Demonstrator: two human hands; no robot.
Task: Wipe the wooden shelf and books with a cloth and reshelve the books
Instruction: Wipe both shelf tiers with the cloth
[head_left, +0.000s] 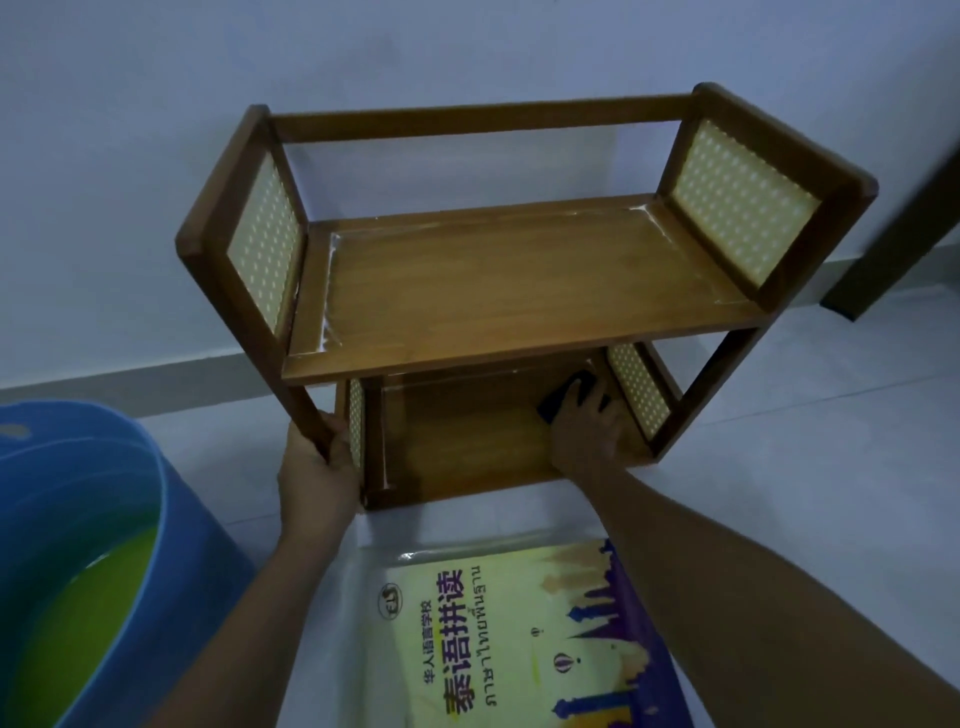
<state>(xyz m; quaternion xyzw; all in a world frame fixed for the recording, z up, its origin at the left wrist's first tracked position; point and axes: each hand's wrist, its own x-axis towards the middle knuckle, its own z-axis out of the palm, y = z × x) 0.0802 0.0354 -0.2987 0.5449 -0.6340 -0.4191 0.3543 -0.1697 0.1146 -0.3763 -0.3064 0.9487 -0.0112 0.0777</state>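
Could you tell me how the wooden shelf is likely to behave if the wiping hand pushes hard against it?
The wooden shelf looks rigid and stands empty, so it is probably light enough to slide on the smooth floor. Being tall and open-framed, it might also tip backward. The left hand gripping its front leg probably guards against both.

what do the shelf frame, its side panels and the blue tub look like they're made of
Shelf frame: wood, brown with visible grain, glossy sheen, likely varnished. Side panels: pale yellow sheet with regular dots, perhaps perforated board or woven cane; unclear. Blue tub: smooth, uniform colour, probably plastic.
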